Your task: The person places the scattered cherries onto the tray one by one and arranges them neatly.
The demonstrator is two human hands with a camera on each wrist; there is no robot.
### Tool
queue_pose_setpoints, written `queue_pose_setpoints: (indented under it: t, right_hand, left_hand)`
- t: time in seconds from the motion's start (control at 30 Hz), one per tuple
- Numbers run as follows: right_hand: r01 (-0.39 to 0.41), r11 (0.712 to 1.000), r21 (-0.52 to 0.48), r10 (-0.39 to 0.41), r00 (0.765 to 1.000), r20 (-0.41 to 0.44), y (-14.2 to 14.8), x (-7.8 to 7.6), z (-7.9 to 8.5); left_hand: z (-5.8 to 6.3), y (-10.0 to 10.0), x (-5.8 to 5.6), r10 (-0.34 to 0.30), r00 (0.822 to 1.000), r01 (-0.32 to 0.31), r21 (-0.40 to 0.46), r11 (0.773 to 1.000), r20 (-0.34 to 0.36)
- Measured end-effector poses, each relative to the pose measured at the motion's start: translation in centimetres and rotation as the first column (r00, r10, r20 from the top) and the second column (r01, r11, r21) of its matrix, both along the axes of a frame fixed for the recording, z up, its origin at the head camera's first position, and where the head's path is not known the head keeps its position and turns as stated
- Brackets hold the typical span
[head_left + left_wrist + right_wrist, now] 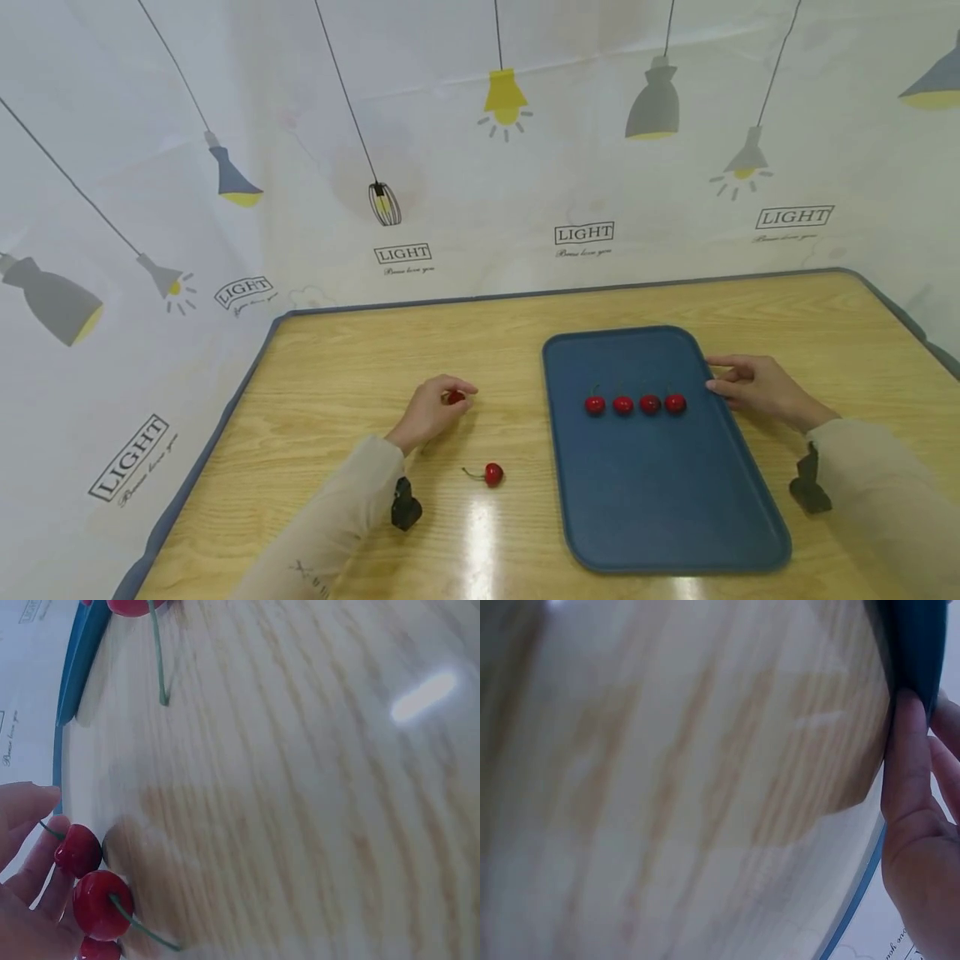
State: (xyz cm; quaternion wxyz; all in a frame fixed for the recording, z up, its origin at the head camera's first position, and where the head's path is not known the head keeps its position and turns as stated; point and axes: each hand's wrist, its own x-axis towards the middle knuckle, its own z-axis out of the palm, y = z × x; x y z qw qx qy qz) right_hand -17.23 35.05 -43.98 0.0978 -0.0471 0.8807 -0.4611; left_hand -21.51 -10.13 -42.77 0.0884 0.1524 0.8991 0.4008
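Observation:
My left hand (432,410) is over the table, its fingers curled about a red cherry (454,397). In the left wrist view that cherry (77,851) lies against the fingers, its green stem reaching between them. A second cherry (103,904) and part of a third (99,949) sit beside it, hidden under the hand in the head view. Another stemmed cherry (492,474) lies on the wood nearer me. At the right, my right hand (761,389) grips the right edge of a blue tray (660,492). Several cherries (623,405) stand in a row across the tray.
The light wooden table (352,367) has a blue edge along its back and sides. A pale cloth wall (480,183) printed with lamps rises behind and to the left. Black wrist cameras (406,505) hang under both cuffs.

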Motion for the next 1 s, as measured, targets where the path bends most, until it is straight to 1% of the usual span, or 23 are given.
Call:
queue_pose_setpoints:
  t: [0.2,0.37,0.47,0.57,0.77,1.0]
  right_hand:
    - [-0.002,1.000,0.010,0.002,1.000,-0.002,-0.1,0.0,0.0]
    - [0.002,1.000,0.018,-0.001,1.000,-0.005,0.0,-0.1,-0.1]
    - [0.001,1.000,0.021,0.000,1.000,-0.011,0.0,-0.1,-0.1]
    - [0.003,1.000,0.013,-0.003,1.000,-0.007,0.0,0.0,-0.1]
    - [0.001,1.000,0.005,-0.001,1.000,0.000,0.1,0.0,-0.2]
    - [-0.007,1.000,-0.005,0.007,1.000,-0.005,0.0,0.1,-0.1]
  left_hand:
    - [-0.5,0.3,-0.2,0.012,1.000,-0.012,-0.029,0.999,-0.006]
    - [-0.6,0.5,-0.3,0.022,1.000,-0.022,-0.031,0.999,-0.008]
    - [-0.8,0.6,-0.4,0.029,1.000,-0.029,-0.029,0.999,0.002]
    - [-0.9,0.6,-0.3,0.022,1.000,-0.022,-0.024,0.999,0.003]
    - [-0.8,1.0,-0.2,0.015,1.000,-0.016,0.003,1.000,0.020]
    - [-0.7,1.5,-0.3,0.038,0.998,-0.037,-0.023,0.999,0.050]
